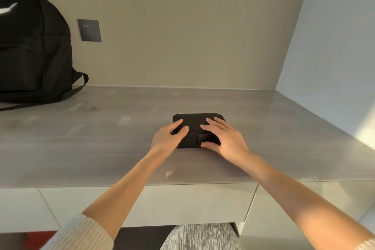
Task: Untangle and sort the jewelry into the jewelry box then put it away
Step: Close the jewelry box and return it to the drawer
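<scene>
**On the grey desk, two hands rest on a shut box**

Along the wall runs a long grey desk (pixel 81 148), and a person sits at it. A big black backpack (pixel 30 46) leans in the far left corner, well away from the work. I think it was put there to leave room.

Near the middle of the desk lies the small black jewelry box (pixel 195 121), flat and with its lid down. I can see no jewelry, so it may be inside.

The right hand (pixel 225 140) lies spread on the lid with its thumb against the front. The left hand (pixel 167 139) rests its fingers on the left side of the lid. Both hands are mostly flat and clasp nothing. I think they are steadying the box, either to open it or to move it away.

A dark wall socket (pixel 89 30) sits beside the backpack.
</scene>
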Demonstrator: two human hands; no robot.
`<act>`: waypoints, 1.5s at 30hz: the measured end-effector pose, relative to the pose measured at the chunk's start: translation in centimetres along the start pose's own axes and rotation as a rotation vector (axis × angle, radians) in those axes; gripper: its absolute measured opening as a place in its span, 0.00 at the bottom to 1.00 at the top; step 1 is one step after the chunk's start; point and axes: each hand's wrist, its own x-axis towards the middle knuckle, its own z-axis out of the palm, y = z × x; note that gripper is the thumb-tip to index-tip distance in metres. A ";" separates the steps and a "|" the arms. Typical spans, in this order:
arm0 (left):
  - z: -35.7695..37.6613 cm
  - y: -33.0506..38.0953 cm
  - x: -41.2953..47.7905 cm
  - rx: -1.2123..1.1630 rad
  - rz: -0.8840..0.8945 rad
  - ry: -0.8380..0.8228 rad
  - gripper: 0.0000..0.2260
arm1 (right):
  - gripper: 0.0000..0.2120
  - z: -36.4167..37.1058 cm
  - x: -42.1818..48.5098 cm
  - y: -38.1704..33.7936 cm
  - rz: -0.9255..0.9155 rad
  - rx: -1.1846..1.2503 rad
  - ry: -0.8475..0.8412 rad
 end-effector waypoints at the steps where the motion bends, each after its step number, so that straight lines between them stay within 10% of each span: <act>1: 0.1 -0.2 -0.2 0.070 0.048 -0.011 0.21 | 0.25 0.0 0.0 0.0 -0.003 0.012 -0.009; 11: -0.1 -1.5 0.6 0.569 0.542 -0.029 0.27 | 0.30 -0.4 -0.2 0.2 -0.273 -0.308 0.136; 17: 0.2 -1.7 1.0 0.613 0.623 0.036 0.25 | 0.07 0.3 -0.8 -0.3 -0.544 -0.369 0.348; 23: -1.3 -1.4 1.8 0.782 0.781 -0.060 0.30 | 0.10 -0.6 -1.3 -0.7 -0.120 0.222 0.132; 32: -1.8 -0.1 4.5 1.364 0.993 -0.160 0.32 | 0.07 -1.8 1.0 -1.8 0.158 0.409 0.107; 45: -2.3 2.8 7.9 0.905 0.757 -0.093 0.26 | 0.07 -4.1 7.6 0.2 0.198 0.482 0.133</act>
